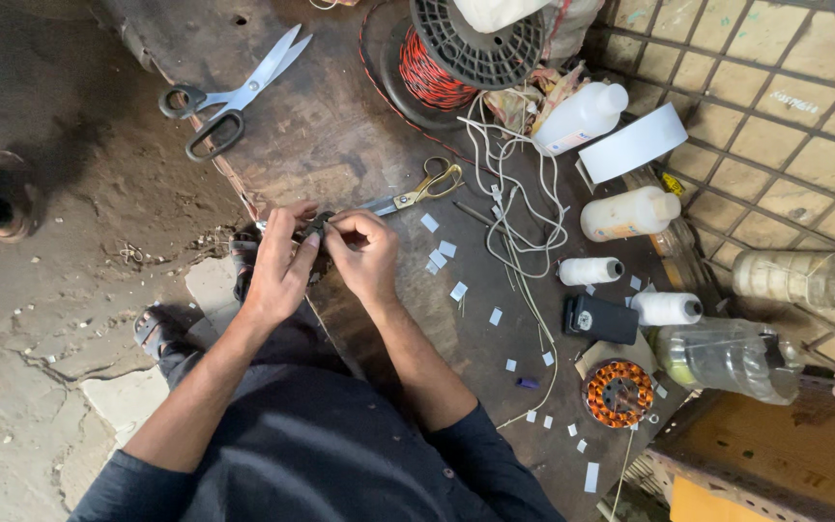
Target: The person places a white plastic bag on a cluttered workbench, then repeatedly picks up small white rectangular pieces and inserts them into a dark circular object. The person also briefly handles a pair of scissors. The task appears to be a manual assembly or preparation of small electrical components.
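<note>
Dark, worn workbench (340, 145), scattered w/ white paper slips (447, 249); gold-handled scissors (424, 186) as ref. Just left of them, left hand (277, 271) and right hand (364, 253) are pinched together on a small dark part (315, 225). Judged mid-work: finished-looking copper-wound stator (618, 392) lies well right and nearer the person.

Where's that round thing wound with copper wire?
In the head view, the copper-wound coil lies on the bench at the lower right, just below the black phone and left of a clear plastic bottle.
</note>
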`<action>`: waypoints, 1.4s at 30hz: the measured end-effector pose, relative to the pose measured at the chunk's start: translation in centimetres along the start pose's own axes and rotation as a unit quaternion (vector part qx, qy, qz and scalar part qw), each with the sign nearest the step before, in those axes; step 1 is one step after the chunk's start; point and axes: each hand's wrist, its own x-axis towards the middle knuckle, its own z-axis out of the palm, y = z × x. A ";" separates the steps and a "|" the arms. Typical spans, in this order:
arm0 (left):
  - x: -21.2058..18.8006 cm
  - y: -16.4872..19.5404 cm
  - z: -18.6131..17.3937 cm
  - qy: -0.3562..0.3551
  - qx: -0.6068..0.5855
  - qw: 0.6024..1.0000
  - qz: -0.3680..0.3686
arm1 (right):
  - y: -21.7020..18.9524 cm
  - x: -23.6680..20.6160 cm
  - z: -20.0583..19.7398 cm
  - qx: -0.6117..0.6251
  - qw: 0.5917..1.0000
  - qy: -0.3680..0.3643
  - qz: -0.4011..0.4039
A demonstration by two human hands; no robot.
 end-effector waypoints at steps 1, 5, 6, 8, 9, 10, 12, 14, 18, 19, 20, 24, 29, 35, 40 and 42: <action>0.1 0.0 0.0 0.000 0.000 1.000 0.002 | -0.1 0.1 -0.3 0.000 1.000 -0.014 -0.004; 0.2 0.1 -0.1 0.003 -0.005 1.000 -0.001 | -0.7 0.1 -1.3 -0.018 0.998 -0.054 -0.040; 0.1 0.1 -0.1 0.007 -0.012 1.000 -0.002 | -0.9 0.0 -1.4 -0.032 0.998 -0.045 -0.027; 0.0 0.0 0.0 0.016 -0.025 1.000 -0.002 | -1.0 -0.2 -1.5 -0.059 0.998 -0.027 -0.001; 0.0 -0.1 0.0 0.019 -0.026 0.999 -0.005 | -0.9 -0.2 -1.5 -0.052 0.998 -0.029 -0.018; -0.1 -0.1 0.1 0.022 -0.028 0.999 -0.008 | -0.7 -0.3 -1.5 -0.046 0.998 -0.030 -0.034; -0.4 -0.2 0.3 0.028 -0.031 0.999 -0.012 | -0.2 -0.6 -1.7 -0.034 0.998 -0.032 -0.033; -0.2 -0.1 0.3 0.036 -0.029 0.999 -0.002 | 0.5 -0.4 -2.1 -0.020 0.999 -0.027 -0.008; 0.9 0.9 -0.2 0.049 0.051 0.997 0.027 | 1.9 0.2 -3.2 0.081 0.990 -0.024 0.117; 1.2 1.3 -0.5 0.040 0.068 0.996 0.036 | 2.3 0.4 -2.8 0.111 0.988 -0.013 0.104; 1.5 1.8 -0.6 0.062 0.059 0.992 0.093 | 2.6 0.5 -2.3 0.144 0.984 0.014 0.108; 2.1 3.4 -1.2 0.076 0.098 0.986 0.111 | 3.9 0.9 -2.3 0.277 0.944 0.008 0.178; 2.7 4.1 -1.5 0.142 0.003 0.989 0.038 | 5.6 4.1 -6.1 0.005 0.995 -0.050 0.089; 2.6 4.6 -2.1 0.197 -0.085 0.977 -0.018 | 5.7 3.9 -7.6 -0.404 0.908 -0.038 -0.101; 2.3 4.6 -2.4 0.229 -0.050 0.972 0.018 | 4.9 3.5 -6.8 -0.448 0.877 -0.049 -0.166; 2.1 4.6 -2.3 0.226 -0.054 0.973 0.013 | 4.5 4.1 -6.5 -0.438 0.868 -0.048 -0.228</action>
